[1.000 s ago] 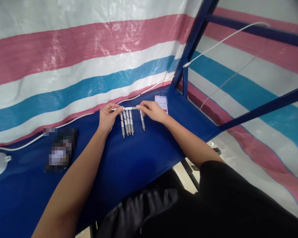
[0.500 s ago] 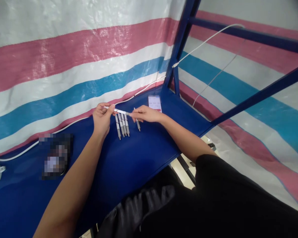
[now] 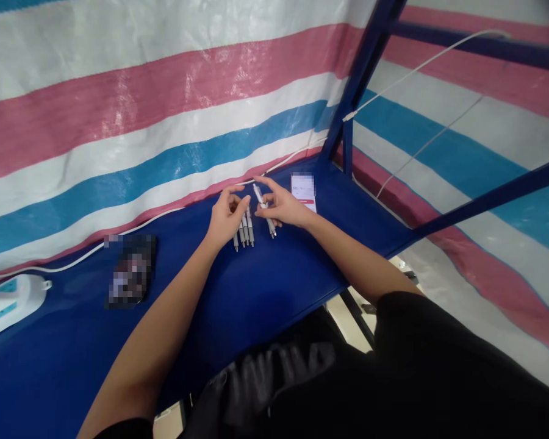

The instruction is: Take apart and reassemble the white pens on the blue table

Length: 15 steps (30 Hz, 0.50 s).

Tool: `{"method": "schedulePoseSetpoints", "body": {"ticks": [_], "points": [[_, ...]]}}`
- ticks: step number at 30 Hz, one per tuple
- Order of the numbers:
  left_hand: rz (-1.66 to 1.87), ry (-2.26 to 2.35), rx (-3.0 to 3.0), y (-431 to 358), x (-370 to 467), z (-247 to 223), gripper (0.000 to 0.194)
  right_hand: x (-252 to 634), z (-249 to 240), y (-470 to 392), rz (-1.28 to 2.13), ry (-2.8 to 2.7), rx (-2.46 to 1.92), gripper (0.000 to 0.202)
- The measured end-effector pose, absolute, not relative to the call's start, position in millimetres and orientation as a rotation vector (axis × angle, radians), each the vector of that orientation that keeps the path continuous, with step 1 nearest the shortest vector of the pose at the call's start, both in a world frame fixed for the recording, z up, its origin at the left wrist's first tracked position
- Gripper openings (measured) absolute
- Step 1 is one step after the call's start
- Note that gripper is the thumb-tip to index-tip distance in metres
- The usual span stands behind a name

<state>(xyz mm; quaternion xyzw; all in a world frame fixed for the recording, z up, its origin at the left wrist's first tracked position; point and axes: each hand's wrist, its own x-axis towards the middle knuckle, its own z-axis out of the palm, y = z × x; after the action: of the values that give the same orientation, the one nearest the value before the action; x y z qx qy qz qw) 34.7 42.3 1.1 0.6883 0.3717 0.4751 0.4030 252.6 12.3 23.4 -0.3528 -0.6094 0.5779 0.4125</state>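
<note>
My right hand [image 3: 283, 204] has its thumb and fingers around a white and grey pen [image 3: 258, 194], its index finger stretched past the top end. The pen slants down towards the blue tabletop, and two tips show close together below the fingers, so another pen lies beside it. My left hand [image 3: 226, 216] is curved, thumb and index finger apart, with nothing visible between them. It hovers over a row of several similar pens [image 3: 246, 235], hiding their upper parts. These lie side by side, tips towards me.
A phone-like lit screen [image 3: 304, 201] lies behind my right hand. Left on the blue tabletop [image 3: 256, 280] are a dark blurred-out item [image 3: 132, 268] and a white plastic object [image 3: 32, 299]. A white cable [image 3: 160, 211] runs along the striped sheet; blue frame bars [image 3: 363, 79] stand at right.
The pen that both hands held level has been lowered beside the single pen on the right. My left hand has let go of it. The camera view has shifted left.
</note>
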Motion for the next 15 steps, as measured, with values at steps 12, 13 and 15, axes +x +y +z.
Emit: {"method": "schedulePoseSetpoints", "body": {"ticks": [12,13,15], "points": [[1.231,1.206,2.075,39.1,27.4,-6.0,0.018,249.9,9.6,22.2,1.452,-1.451,-0.962,0.072],[1.241,1.207,2.081,39.1,27.6,-6.1,0.018,249.6,8.9,22.6,1.450,-1.458,-0.963,0.073],[1.235,1.208,2.090,38.9,27.8,-6.0,0.018,249.1,8.6,22.8,1.428,-1.483,-0.973,0.071]]}}
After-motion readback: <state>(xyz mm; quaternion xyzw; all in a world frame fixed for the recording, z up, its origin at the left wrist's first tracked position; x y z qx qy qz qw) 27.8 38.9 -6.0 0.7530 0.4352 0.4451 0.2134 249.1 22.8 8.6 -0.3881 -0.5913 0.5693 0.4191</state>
